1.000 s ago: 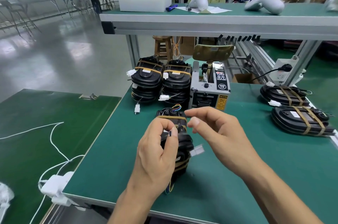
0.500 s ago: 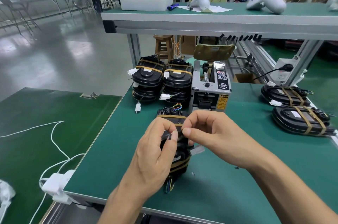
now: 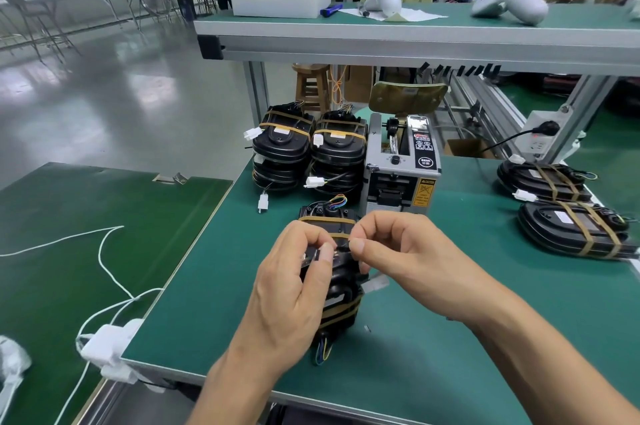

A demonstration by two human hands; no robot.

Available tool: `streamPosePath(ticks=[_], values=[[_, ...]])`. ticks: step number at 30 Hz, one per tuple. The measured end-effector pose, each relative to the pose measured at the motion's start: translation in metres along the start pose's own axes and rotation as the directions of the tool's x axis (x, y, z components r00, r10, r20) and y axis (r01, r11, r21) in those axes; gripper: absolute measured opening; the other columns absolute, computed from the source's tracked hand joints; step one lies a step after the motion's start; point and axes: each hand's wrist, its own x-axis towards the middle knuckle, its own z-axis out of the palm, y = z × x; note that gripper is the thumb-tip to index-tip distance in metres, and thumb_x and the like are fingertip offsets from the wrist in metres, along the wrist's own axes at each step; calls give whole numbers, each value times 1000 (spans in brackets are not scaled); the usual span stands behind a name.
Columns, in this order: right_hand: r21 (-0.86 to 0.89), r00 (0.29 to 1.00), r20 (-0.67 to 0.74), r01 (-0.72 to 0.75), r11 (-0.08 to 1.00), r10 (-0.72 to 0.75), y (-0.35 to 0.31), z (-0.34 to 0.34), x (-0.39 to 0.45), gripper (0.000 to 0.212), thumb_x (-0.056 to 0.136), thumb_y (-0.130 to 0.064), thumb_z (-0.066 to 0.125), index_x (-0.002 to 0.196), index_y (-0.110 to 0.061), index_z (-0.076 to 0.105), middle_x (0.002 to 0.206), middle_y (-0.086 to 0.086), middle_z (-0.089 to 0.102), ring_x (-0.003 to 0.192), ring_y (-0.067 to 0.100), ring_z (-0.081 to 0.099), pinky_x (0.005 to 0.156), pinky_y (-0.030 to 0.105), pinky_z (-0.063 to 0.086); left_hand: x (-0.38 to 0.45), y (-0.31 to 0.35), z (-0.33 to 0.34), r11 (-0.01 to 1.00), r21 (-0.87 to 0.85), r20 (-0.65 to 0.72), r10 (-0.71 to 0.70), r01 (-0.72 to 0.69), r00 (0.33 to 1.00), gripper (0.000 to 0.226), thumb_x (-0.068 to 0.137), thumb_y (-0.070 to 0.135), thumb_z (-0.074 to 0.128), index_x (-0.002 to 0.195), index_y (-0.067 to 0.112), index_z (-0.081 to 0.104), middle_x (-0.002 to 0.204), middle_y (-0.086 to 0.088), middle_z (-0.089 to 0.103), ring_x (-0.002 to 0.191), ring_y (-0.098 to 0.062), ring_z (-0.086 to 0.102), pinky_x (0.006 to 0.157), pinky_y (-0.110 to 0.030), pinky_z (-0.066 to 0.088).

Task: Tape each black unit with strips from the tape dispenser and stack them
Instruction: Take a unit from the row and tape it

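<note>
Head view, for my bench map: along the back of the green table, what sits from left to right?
Two stacks of taped black units → tape dispenser → two flat-lying taped units at the right edge.

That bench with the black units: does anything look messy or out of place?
Mostly tidy. The two stacks beside the dispenser have white connectors dangling loose on their wires, and a white cable trails across the left table.
</note>
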Motion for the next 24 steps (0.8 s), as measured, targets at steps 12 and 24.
streamPosePath(ticks=[12,24], values=[[183,959,-137,-222,958,248,-8,23,4,16,90,-25,73,79,-12,75,93,6,76,75,0,61,75,16,44,-9,-17,11,984,-167,-239,14,-56,971,26,93,3,42,112,18,55,108,6,61,106,-28,62,93,-46,52],[134,953,-83,-279,951,291,-14,24,8,23,93,-18,71,77,0,72,104,11,73,79,0,61,74,6,44,-10,-15,9,981,-175,-231,39,-81,972,27,88,11,42,110,24,51,109,-1,57,105,-30,58,92,-48,51]])
